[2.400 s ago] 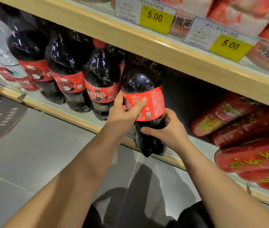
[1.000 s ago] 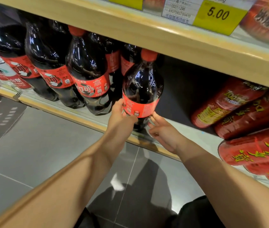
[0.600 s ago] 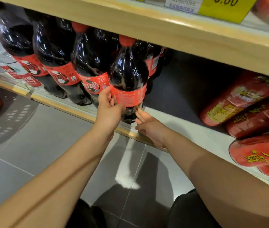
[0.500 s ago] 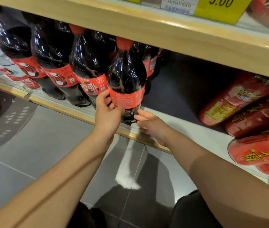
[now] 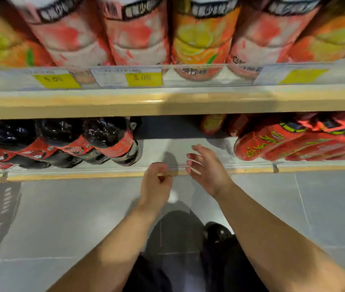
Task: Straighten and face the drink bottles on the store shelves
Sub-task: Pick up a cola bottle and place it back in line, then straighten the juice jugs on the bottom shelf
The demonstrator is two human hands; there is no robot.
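Several dark cola bottles with red labels stand in a row on the lower shelf [image 5: 163, 148] at the left; the rightmost cola bottle [image 5: 112, 140] is in line with its neighbours. My left hand [image 5: 157, 184] hovers at the shelf's front lip, to the right of that bottle, fingers curled in and holding nothing. My right hand [image 5: 206, 165] is beside it over the bare shelf gap, fingers spread, touching no bottle. The picture is blurred by head motion.
Red snack packs [image 5: 294, 142] lie on the lower shelf at the right. The upper shelf [image 5: 167, 102] carries yellow price tags [image 5: 144, 79] and a row of orange and pink drink bottles [image 5: 201, 39]. Grey tiled floor [image 5: 62, 218] and my dark shoes lie below.
Both hands have let go of the rightmost cola bottle and drawn back to the shelf edge. The bottle now stands in the row. My view has tilted up and squared to the shelves.
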